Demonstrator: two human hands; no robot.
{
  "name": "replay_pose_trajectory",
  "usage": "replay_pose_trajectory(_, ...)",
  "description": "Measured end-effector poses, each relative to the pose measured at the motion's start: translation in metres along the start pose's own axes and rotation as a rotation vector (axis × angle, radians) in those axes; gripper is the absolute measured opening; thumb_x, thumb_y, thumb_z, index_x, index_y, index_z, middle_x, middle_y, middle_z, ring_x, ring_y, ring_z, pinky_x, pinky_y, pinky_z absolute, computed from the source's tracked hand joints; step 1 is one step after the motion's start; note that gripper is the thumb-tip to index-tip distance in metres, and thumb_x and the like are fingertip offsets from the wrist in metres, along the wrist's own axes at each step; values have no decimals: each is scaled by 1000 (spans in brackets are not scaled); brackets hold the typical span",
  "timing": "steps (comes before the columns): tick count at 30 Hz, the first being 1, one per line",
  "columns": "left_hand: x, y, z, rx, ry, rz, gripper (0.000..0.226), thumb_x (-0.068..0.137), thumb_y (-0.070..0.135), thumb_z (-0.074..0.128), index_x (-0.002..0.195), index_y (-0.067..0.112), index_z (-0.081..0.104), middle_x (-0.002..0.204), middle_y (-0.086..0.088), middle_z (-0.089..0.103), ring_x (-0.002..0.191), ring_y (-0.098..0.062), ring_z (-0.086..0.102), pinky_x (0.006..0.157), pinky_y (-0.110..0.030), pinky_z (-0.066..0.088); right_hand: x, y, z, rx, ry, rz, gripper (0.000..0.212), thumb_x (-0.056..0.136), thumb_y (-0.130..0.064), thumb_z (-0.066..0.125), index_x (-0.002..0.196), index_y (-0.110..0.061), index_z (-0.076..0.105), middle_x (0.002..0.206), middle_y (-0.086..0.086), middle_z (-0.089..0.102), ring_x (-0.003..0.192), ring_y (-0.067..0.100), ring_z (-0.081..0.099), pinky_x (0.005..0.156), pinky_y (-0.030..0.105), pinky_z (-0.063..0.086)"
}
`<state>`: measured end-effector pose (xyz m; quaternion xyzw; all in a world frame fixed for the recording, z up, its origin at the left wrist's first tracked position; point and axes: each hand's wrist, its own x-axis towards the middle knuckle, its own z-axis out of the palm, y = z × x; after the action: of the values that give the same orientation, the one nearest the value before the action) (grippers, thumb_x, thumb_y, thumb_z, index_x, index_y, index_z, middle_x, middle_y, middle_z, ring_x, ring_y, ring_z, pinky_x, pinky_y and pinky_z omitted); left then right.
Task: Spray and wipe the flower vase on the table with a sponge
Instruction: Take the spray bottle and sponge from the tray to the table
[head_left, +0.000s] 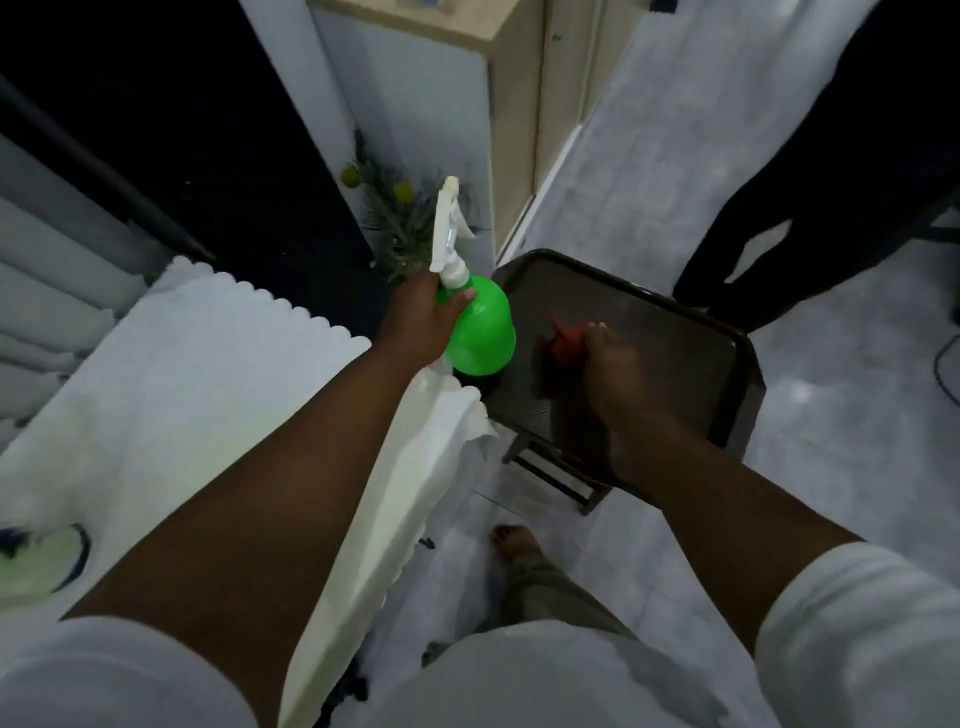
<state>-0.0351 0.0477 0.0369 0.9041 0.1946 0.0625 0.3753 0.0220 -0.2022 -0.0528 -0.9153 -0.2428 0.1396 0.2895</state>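
White sleeves (857, 639) fill the lower corners, cut off by the frame edge; both bare forearms reach forward from them. Left hand (423, 325) is wrapped around the neck of a green spray bottle (480, 332), just below its white trigger head (448, 228), with the bottle's base at the near-left corner of a small dark table (675, 358). Right hand (610, 364) rests on the tabletop, fingers curled over a red item (563, 340), blurred and partly covered; whether it is the sponge cannot be confirmed. Flower vase (402, 244) sits beyond the bottle by the wall: foliage and yellow blooms show, but the vessel itself is hidden behind hand and bottle. White scalloped cloth (208, 374) covers a surface at left. One bare foot (514, 543) shows on the pale floor.
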Motion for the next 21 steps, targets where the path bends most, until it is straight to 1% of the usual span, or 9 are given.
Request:
replay_pose_trajectory(3,-34,-31,-53,52,142,-38,37,90,31,63,107,-1,62,100,-23,67,95,-35,63,67,-21,31,10,-66,7,4,-23,-139,41,97,-42,35,125,-33,64,126,0,65,116,12,60,104,31,47)
replay_pose_trajectory(5,-67,-55,-87,63,231,-88,36,89,32,64,110,2,63,99,-18,69,94,-33,63,69,-23,33,12,-108,21,-56,-25,-272,38,99,-36,45,129,-22,63,129,6,65,107,-2,64,92,11,48)
replay_pose_trajectory(7,-105,-80,-118,56,296,-142,36,88,35,63,111,7,62,98,-6,68,95,-27,63,73,-24,37,8,-144,39,-93,-77,-402,41,94,-45,57,124,-20,67,126,5,69,111,9,67,96,24,52)
replay_pose_trajectory(9,-149,-106,-145,88,373,-210,33,88,37,62,106,9,62,88,0,63,87,-25,61,67,-22,32,0,-183,58,-130,-110,-465,34,97,-24,59,128,-13,64,129,11,66,117,27,64,103,40,50)
replay_pose_trajectory(10,-171,-119,-157,113,413,-244,32,88,37,63,103,8,61,85,-3,63,83,-25,60,64,-22,29,-4,-201,69,-152,-73,-544,35,96,-10,58,130,-8,61,131,16,64,117,32,63,101,44,51)
replay_pose_trajectory(12,-218,-142,-178,149,485,-313,32,88,36,64,101,7,61,85,-12,67,79,-29,61,62,-24,29,-19,-231,89,-113,-120,-685,37,94,1,57,130,-4,60,129,18,65,114,35,64,97,47,53)
replay_pose_trajectory(17,-336,-185,-209,192,624,-465,29,88,30,66,98,3,62,81,-19,68,75,-36,63,62,-25,30,-59,-294,135,-20,-281,-838,29,96,-2,48,118,-11,64,117,6,67,108,22,66,93,41,55)
replay_pose_trajectory(19,-377,-196,-213,187,664,-528,26,88,29,66,98,5,62,81,-17,68,74,-33,63,62,-25,30,-72,-307,155,-100,-326,-934,27,98,-7,45,117,-14,64,116,1,66,108,17,65,93,38,54)
replay_pose_trajectory(21,-410,-204,-213,174,698,-588,25,88,29,65,99,6,61,83,-15,67,75,-30,61,64,-25,32,-79,-315,169,-210,-332,-975,27,99,-27,47,117,-28,66,112,-14,68,103,0,64,91,28,52)
